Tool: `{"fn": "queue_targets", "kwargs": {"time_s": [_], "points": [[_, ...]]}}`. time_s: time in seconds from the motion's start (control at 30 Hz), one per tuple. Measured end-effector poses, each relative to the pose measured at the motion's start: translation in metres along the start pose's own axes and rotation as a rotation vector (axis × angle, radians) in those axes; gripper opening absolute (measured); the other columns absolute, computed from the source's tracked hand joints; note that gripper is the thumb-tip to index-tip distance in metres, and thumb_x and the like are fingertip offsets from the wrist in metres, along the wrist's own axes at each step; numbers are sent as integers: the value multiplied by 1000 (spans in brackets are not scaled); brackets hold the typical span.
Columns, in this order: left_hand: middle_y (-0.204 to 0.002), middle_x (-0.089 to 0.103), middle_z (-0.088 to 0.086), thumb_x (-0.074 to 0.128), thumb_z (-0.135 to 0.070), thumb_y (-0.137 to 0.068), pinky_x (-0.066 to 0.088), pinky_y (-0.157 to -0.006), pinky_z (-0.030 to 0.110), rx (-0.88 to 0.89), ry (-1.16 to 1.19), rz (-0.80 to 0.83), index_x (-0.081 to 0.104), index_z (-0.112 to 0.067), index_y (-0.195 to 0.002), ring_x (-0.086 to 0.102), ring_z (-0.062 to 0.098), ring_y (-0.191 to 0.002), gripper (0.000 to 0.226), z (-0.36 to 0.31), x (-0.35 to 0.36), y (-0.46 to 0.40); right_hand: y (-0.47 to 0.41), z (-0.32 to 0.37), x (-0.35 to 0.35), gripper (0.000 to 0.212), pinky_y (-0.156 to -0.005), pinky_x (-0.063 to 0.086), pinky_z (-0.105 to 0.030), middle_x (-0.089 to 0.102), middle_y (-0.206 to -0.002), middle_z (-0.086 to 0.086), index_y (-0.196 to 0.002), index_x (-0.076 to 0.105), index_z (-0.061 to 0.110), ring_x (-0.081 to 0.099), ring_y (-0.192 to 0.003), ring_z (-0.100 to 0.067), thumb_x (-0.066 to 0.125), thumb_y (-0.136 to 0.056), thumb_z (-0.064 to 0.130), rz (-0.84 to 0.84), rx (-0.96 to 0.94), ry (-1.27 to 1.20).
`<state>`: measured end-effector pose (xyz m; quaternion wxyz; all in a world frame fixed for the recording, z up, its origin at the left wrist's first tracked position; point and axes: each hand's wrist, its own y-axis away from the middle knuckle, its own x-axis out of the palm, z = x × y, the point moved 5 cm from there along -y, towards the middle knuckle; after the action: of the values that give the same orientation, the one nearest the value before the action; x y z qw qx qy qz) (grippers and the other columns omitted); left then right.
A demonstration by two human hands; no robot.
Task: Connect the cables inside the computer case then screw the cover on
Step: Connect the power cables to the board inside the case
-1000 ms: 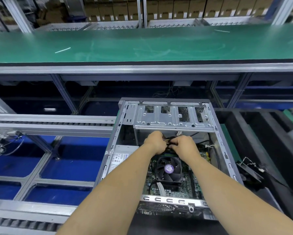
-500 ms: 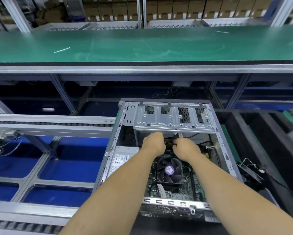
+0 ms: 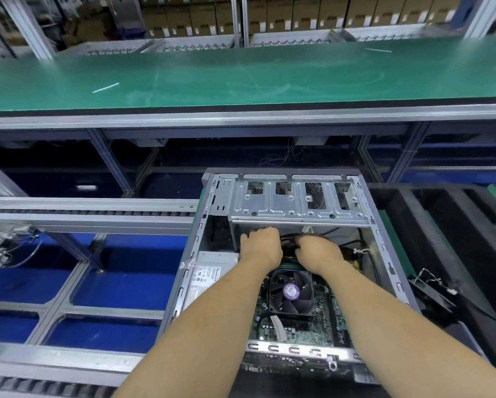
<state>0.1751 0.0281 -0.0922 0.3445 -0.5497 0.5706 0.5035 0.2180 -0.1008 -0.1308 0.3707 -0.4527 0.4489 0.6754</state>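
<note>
An open grey computer case lies flat in front of me with its cover off. Inside are a green motherboard, a black CPU fan with a purple sticker, and a grey power supply at the left. My left hand and my right hand sit close together just under the silver drive cage. Both are closed on a bundle of black cables between them. The fingertips and any connector are hidden.
A green conveyor belt runs across the far side. A roller rail and blue floor panels lie to the left. Black foam trays and a loose black part with wires sit on the right. Cardboard boxes are stacked behind.
Both hands have shifted slightly farther in toward the drive cage while keeping hold of the cables. The case has not moved.
</note>
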Motion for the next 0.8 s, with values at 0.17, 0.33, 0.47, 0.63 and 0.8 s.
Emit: {"fn": "queue_targets", "kwargs": {"time_s": [0.17,0.33,0.47,0.63,0.8], "points": [[-117,65,10,50,-3,-90,39,-101,43,-13,31,-44,59,-13,-108,54,31,-114,23,-1,1,4,6,-9,-6,30,-75,54,-33,71,-103,-10,-107,72,16,62,-91,-31,46,-94,23,-74,13,-128],[-117,64,13,50,-2,-91,45,-95,43,-10,51,-47,57,-9,-111,56,34,-111,22,-2,-1,6,9,-5,-7,25,-66,50,-31,68,-85,-4,-91,73,17,61,-83,-29,49,-89,22,-111,28,-171],[-116,65,9,49,-5,-93,43,-96,43,-13,75,-26,57,-13,-106,56,31,-109,17,-1,0,7,6,-3,-8,25,-67,45,-32,65,-96,-9,-99,71,13,60,-91,-32,48,-93,21,-101,1,-7],[-112,65,10,50,-7,-93,42,-97,43,-19,90,-23,56,-15,-102,56,30,-107,13,-1,1,7,3,5,-7,14,-66,44,-33,64,-103,-9,-100,68,12,63,-92,-31,56,-92,9,-117,9,159],[-110,66,9,50,-8,-94,42,-95,42,-15,85,-22,50,-18,-93,57,30,-106,11,-1,1,7,4,8,-4,14,-64,41,-31,64,-100,-6,-92,67,16,64,-89,-29,58,-89,5,-186,23,219]]}}
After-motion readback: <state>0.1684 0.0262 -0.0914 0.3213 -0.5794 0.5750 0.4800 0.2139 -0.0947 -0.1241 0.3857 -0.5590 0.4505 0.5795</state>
